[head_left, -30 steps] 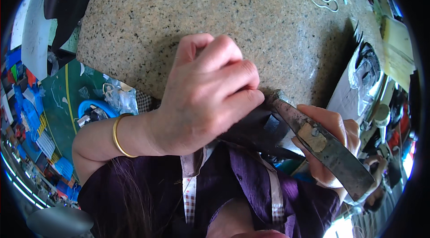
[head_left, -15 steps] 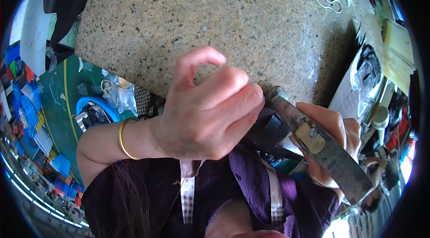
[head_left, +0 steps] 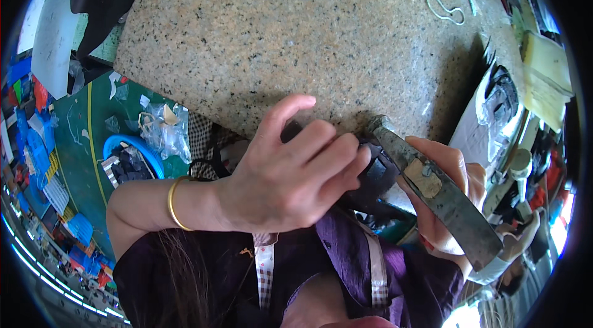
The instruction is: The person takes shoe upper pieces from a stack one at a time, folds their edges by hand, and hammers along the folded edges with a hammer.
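Lifted now, the left hand's (head_left: pixel 290 173) index finger rises while its other fingers press a dark leather piece (head_left: pixel 370 180) at centre frame against the speckled granite slab (head_left: pixel 296 37). Right hand (head_left: pixel 454 198), lower right, grips a worn metal hammer (head_left: pixel 432 189); fingers are best kept clear of its head.

The person wore a dark purple top (head_left: pixel 346 266) with loose folds across the chest. A pale strap (head_left: pixel 265 272) with a small checked pattern hung down the middle, and a second pale strap (head_left: pixel 378 269) ran down to its right. The left hand (head_left: pixel 290 173) was bare, with a thin gold bangle (head_left: pixel 173 203) round the wrist and no sleeve on the forearm. The right hand (head_left: pixel 454 192) was bare too. Dark hair (head_left: pixel 185 278) fell at the near left.
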`<state>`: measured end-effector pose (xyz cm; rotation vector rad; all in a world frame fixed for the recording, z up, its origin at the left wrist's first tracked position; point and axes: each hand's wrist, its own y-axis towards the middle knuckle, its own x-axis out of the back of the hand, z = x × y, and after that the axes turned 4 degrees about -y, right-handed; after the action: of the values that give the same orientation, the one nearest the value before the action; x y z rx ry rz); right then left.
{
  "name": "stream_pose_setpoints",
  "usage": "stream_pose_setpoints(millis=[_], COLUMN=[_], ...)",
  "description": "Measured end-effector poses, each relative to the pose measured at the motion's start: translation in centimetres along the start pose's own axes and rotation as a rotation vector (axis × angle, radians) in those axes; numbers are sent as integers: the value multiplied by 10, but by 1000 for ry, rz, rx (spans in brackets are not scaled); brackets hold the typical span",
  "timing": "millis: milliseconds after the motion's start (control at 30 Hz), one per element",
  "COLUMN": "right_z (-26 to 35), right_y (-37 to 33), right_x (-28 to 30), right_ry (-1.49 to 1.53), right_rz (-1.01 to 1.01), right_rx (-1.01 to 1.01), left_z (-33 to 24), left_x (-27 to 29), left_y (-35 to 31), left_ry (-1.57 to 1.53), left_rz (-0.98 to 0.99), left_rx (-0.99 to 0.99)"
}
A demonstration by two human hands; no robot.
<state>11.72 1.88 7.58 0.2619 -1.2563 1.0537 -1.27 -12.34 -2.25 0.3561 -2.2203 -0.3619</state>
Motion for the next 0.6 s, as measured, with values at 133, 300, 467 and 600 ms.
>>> stream_pose_setpoints(millis=[133, 300, 467, 600], right_z=[2, -24, -51, -73], right_y=[-2, -13, -65, -98], right_x=[-9, 6, 18, 73], right_ry=[158, 115, 780, 563], right_rz=[-233, 164, -1120, -1108], right_rx=[-7, 109, -149, 81], left_z=[12, 22, -5, -8], left_x=[11, 11, 10, -23], left_y=[-10, 13, 90, 205], left_ry=[-52, -239, -323, -309], left_rz=[43, 116, 34, -143], left_rx=[-28, -186, -581, -707])
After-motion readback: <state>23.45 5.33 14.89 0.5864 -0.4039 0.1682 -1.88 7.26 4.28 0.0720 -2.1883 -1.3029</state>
